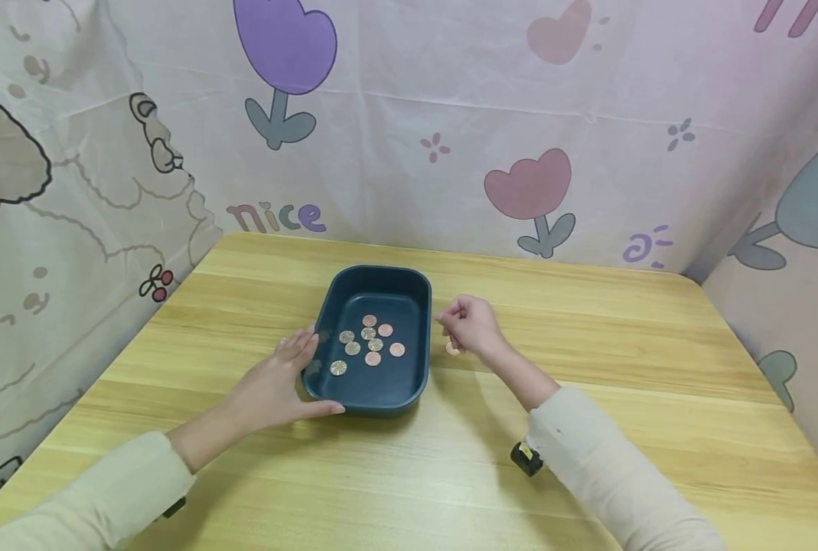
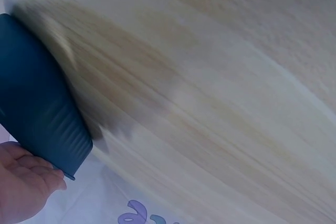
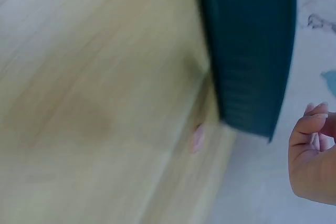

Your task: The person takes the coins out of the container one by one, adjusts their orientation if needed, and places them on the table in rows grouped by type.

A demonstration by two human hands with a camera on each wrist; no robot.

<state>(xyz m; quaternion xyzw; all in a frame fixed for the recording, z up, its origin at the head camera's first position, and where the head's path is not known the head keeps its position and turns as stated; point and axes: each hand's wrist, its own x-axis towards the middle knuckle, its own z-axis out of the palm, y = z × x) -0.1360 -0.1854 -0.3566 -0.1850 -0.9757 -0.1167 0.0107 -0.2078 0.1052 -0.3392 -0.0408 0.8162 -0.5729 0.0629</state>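
A dark teal rectangular tray (image 1: 381, 390) stands on the table, with several gold and copper-coloured coins (image 1: 373, 358) lying loose on its floor. My left hand (image 1: 281, 383) rests against the tray's near left corner, fingers along the left rim and thumb extended along the front. Just right of the tray, my right hand (image 1: 473, 325) is raised with its fingers curled and fingertips together; no coin shows between them. One copper-coloured coin (image 1: 453, 348) lies on the table, partly below that hand. In the right wrist view this coin (image 3: 197, 138) looks blurred beside the tray (image 3: 249, 51).
The wood-grain table (image 1: 622, 367) extends on both sides of the tray. A patterned cloth (image 1: 409, 176) with flowers hangs behind it and at both sides. Small black devices (image 1: 526, 458) sit at the sleeve cuffs.
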